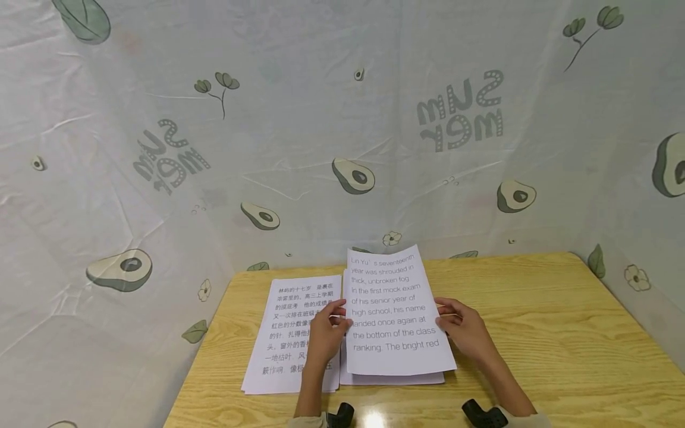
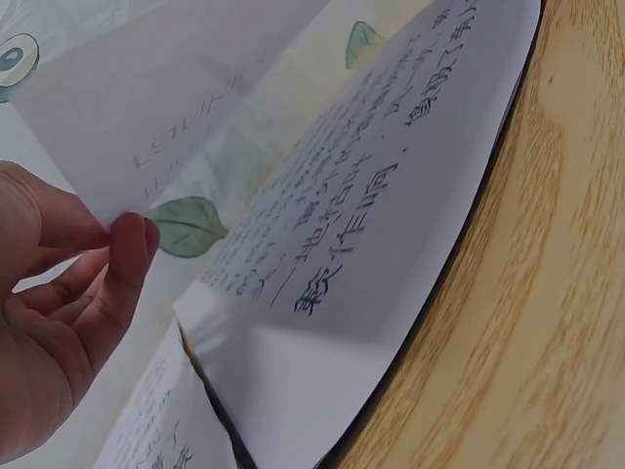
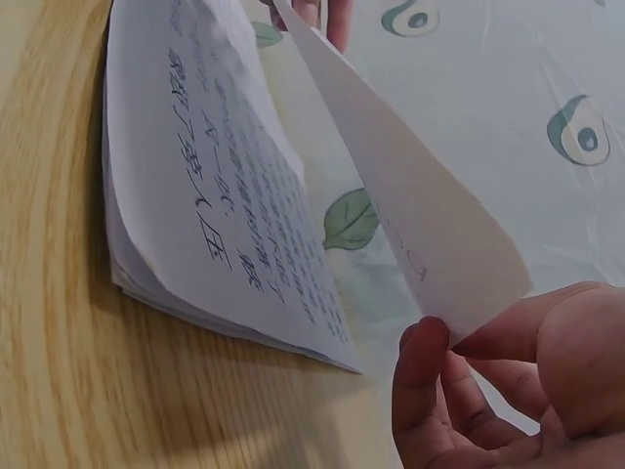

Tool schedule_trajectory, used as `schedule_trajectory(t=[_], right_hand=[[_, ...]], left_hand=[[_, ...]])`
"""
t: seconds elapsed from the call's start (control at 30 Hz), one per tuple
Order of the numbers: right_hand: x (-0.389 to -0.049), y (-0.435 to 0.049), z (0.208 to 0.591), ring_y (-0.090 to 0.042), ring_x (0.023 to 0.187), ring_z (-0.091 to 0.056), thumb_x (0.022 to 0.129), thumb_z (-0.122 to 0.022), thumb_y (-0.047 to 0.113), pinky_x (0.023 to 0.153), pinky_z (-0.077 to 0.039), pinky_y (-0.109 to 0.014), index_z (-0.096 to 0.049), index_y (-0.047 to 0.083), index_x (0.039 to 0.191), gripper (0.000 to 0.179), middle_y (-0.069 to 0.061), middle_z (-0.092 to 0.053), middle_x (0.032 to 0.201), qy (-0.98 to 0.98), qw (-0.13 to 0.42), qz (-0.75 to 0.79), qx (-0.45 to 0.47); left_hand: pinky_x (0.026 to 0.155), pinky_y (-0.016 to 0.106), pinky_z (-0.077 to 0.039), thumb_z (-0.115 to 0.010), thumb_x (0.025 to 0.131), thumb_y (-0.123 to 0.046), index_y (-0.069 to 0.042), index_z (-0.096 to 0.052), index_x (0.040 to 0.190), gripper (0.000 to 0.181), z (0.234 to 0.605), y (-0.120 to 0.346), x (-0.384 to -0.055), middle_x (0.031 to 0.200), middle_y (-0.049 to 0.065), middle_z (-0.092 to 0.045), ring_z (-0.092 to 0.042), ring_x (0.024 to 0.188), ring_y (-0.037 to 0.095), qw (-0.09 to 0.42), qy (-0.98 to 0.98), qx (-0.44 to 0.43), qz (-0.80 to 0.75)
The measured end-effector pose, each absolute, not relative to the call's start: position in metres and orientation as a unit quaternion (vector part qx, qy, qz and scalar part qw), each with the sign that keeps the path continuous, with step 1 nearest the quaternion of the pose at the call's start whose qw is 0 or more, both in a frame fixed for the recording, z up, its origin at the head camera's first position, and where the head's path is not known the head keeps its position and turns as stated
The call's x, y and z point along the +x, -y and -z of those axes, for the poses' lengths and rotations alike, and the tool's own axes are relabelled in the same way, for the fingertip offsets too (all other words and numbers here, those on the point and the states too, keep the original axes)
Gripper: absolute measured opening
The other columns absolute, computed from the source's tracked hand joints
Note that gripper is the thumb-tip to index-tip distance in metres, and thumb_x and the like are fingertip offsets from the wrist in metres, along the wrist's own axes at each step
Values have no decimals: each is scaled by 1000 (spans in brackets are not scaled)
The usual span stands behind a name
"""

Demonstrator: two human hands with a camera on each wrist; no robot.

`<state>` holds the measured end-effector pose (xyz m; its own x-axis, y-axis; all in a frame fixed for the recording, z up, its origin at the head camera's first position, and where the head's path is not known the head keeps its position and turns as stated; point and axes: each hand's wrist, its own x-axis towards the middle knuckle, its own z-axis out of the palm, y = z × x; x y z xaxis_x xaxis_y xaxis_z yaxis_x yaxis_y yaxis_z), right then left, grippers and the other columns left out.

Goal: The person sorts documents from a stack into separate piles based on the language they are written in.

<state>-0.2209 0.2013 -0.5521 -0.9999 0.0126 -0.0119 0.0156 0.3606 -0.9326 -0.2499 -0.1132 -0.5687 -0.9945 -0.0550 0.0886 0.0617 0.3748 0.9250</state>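
White paper, an English-printed sheet (image 1: pixel 393 309), tilts above the nearly covered pile (image 1: pixel 396 379), with the left hand (image 1: pixel 327 333) at its left edge and the right hand (image 1: pixel 467 330) at its right. The wrist views show the fingers (image 2: pixel 132 254) of each hand clamped on the sheet. The head view hides the pile's print; the wrist cameras reveal Chinese lines on it, plus the sheet's pale underside. Left of the pile, just beside it, lies a Chinese-printed stack (image 1: pixel 286 327). Wooden tabletop (image 1: pixel 562 333) lies beneath the pile; avocado-patterned cloth (image 1: pixel 299 142) rises behind it.
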Motion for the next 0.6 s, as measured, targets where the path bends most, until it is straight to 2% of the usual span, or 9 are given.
schedule_trajectory(t=[0.27,0.37,0.5,0.6], right_hand=[[-224,-221,557,-15,102,-69,107,-61,5,75,-58,-25,-49,-5,155,51,-26,-60,133,-826,21,564,7],[-224,-228,558,-15,101,-68,107,-61,6,76,-58,-25,-49,-4,155,51,-27,-60,134,-830,23,558,14],[-224,-239,557,-17,104,-67,107,-61,7,78,-57,-22,-49,-5,155,51,-28,-60,136,-838,18,546,16],[-224,-250,557,-13,103,-67,107,-61,8,78,-56,-20,-50,-5,155,51,-29,-61,136,-846,13,533,14]], left_hand=[[70,21,-59,-79,89,0,-7,-73,135,47,570,96,-249,113,10,-73,-72,91,13,49,815,-5,577],[70,21,-60,-79,88,1,-6,-73,134,46,572,87,-249,111,11,-73,-73,90,13,53,806,-9,590],[69,21,-60,-78,90,1,-6,-73,134,45,574,72,-250,111,9,-72,-72,88,10,52,798,-6,600],[70,19,-59,-78,91,-1,-8,-73,134,44,574,61,-250,110,6,-72,-71,87,8,49,801,-2,597]])
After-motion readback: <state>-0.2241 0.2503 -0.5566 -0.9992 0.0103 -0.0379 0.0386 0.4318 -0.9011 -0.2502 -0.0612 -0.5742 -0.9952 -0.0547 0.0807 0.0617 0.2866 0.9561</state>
